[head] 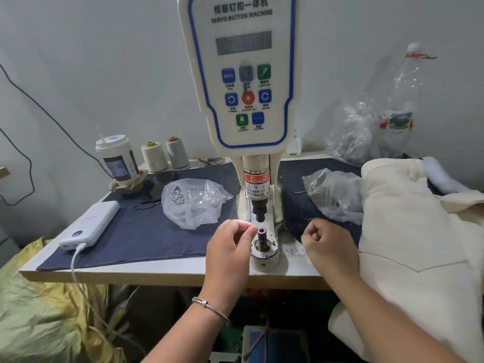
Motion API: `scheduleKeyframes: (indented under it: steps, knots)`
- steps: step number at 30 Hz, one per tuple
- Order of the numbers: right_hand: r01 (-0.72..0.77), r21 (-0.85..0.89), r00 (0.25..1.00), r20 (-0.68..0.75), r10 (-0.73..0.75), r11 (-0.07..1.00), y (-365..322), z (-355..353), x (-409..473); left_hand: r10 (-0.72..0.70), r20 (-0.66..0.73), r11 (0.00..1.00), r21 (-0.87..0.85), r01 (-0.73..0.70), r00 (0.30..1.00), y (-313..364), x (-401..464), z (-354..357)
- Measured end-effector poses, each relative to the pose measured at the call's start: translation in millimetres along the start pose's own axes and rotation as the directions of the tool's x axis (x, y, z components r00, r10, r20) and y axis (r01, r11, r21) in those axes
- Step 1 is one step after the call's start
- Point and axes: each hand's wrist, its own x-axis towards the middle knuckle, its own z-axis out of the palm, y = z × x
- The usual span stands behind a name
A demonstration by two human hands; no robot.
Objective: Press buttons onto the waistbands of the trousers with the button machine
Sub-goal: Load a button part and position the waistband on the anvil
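Two forearms reached up from the bottom edge toward the button machine (242, 74), the left one wearing a thin bracelet (209, 305) at the wrist. The left hand (230, 247) hovered with fingers curled, thumb and forefinger drawn together just beside the lower die (262, 231); whether it pinched anything small could not be told. The right hand (327, 244) was balled into a loose fist on the other side of the die, showing nothing in its grip. The machine stood upright, its long axis vertical, its control panel facing the person and its plunger (259, 208) pointing straight down at the die between the two hands. One heap of cream trousers (406, 231) lay just to the right of the right hand, apparently touching it. Three clear plastic bags were on the table: one (191, 203) beyond the left hand, one (335, 192) beyond the right, a third (351, 134) farther back. Well left of the left hand lay one white power bank (90, 224), with one lidded cup (117, 158) and two thread cones (166, 155) behind it.
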Motion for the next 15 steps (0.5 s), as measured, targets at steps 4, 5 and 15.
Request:
scheduleKeyframes:
  steps: [4,5,15]
  knots:
    - [-0.002,-0.006,1.0,-0.004,0.002,1.0,1,1,0,0.028,-0.045,1.0,0.009,-0.028,0.999,2,3,4]
    - [-0.002,-0.007,1.0,-0.007,0.002,1.0,1,1,0,0.039,-0.04,0.999,0.015,-0.039,0.998,2,4,4]
    - [0.007,-0.004,1.0,-0.009,-0.007,1.0,2,1,0,0.151,0.024,0.976,0.158,-0.153,0.988,2,12,5]
